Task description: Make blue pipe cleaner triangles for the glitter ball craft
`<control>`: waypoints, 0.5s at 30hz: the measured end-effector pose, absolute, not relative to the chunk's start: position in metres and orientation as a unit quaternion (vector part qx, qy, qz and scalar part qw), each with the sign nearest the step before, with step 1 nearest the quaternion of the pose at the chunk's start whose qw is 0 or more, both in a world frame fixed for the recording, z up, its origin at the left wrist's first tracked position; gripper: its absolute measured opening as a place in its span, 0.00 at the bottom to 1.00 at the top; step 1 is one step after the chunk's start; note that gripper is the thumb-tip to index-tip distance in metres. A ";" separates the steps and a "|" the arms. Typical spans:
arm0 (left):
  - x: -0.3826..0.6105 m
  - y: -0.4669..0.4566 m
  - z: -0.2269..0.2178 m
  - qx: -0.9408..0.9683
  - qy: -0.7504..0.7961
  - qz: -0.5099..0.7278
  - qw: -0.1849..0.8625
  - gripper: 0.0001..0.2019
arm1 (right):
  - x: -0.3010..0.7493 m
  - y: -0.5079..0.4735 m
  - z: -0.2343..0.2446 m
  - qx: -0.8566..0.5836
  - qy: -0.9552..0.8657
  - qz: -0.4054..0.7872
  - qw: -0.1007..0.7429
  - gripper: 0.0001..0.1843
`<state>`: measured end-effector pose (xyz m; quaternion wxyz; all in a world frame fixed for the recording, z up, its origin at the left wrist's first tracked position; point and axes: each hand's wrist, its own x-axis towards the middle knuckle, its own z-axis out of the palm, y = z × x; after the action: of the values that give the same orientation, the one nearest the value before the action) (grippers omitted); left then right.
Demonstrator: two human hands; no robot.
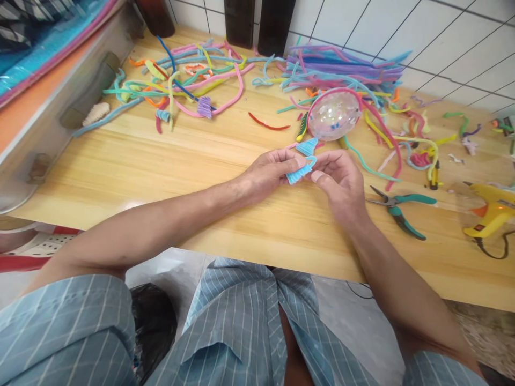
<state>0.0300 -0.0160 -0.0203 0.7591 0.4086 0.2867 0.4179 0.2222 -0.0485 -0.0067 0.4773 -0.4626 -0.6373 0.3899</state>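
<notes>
A light-blue piece of bent pipe cleaner (298, 172), ridged in rows with a loop at its upper right, is pinched in my left hand (273, 170) between thumb and fingers. My right hand (341, 179) meets its right end, thumb and fingertips close together there; its fingertips are partly hidden. Just beyond my fingers lies a second light-blue ridged piece (307, 146). Behind it sits a clear, rounded plastic container (335, 115) with a pink rim and small bits inside. A dark green and yellow item (302, 127) stands at its left.
Loose pipe cleaners (189, 86) spread at the back left, and a thick bundle (341, 67) lies against the tiled wall. Teal-handled pliers (402, 209) and a yellow glue gun (491, 206) are at the right. A clear plastic bin (48, 128) borders the left side.
</notes>
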 end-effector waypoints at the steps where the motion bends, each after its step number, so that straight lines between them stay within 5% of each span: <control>1: 0.030 -0.016 -0.018 0.394 0.286 0.413 0.769 0.18 | 0.222 -0.049 -0.007 -0.455 -0.646 0.370 0.488 0.13; 8: 0.029 -0.018 -0.013 0.352 0.270 0.366 0.818 0.11 | 0.223 -0.050 -0.008 -0.449 -0.710 0.276 0.468 0.11; 15: 0.032 -0.022 -0.017 0.428 0.283 0.391 0.764 0.18 | 0.222 -0.048 -0.006 -0.447 -0.663 0.368 0.474 0.21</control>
<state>0.0323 -0.0222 -0.0173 0.7638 0.4279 0.2835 0.3914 0.2223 -0.0478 -0.0055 0.4740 -0.4469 -0.6634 0.3680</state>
